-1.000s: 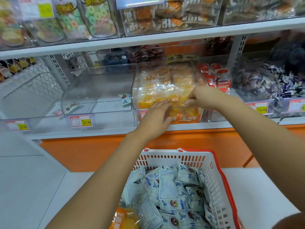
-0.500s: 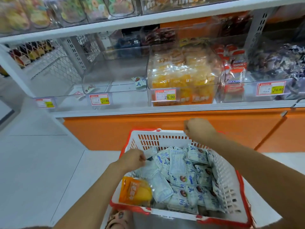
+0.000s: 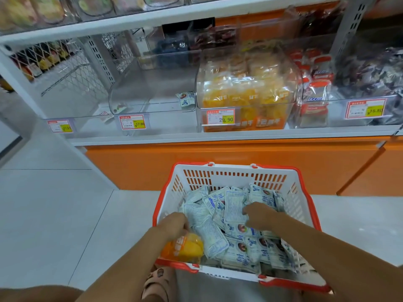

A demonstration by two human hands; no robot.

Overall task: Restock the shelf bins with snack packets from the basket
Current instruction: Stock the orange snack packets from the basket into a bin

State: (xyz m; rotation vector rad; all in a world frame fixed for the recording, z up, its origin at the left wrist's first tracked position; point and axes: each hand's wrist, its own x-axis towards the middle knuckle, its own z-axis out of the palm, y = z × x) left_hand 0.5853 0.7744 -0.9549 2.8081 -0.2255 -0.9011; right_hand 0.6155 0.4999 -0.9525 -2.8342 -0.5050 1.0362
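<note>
Noted against half a second back: right hand (image 3: 259, 215) down off the far rim of the basket (image 3: 235, 168) and into the pile; left hand (image 3: 174, 225) off the pale stock and onto the orange packet (image 3: 185, 247).

Logged largest first:

- shelf (image 3: 218, 136): white painted metal, flat front lip carrying price tags (image 3: 220, 116)
- left bin (image 3: 152, 83): clear hard plastic with a rounded front (curve presumably for easy reach-in); near bare, one stray packet (image 3: 187, 100) by its right wall; judged the home for the pale stock
- middle bin (image 3: 246, 90): same make, packed with glossy orange bags; judged close to full
- basket: white slotted plastic with a red rim; set on the floor right below the bins, likely to keep each lift short
- white-blue packets (image 3: 235, 214): flat, pillow-shaped, crinkled printed film; heaped loosely and overlapping, filling most of the basket
- right hand: palm down, fingers spread over the heap, nothing seen pinched; probably raking a handful together
- left hand: fingers curled over the orange packet at the near-left corner, gripping from above; probably bound for the middle bin, where its match sits
- orange packet: plump, shiny, translucent film; the only one of its colour seen in the basket
</note>
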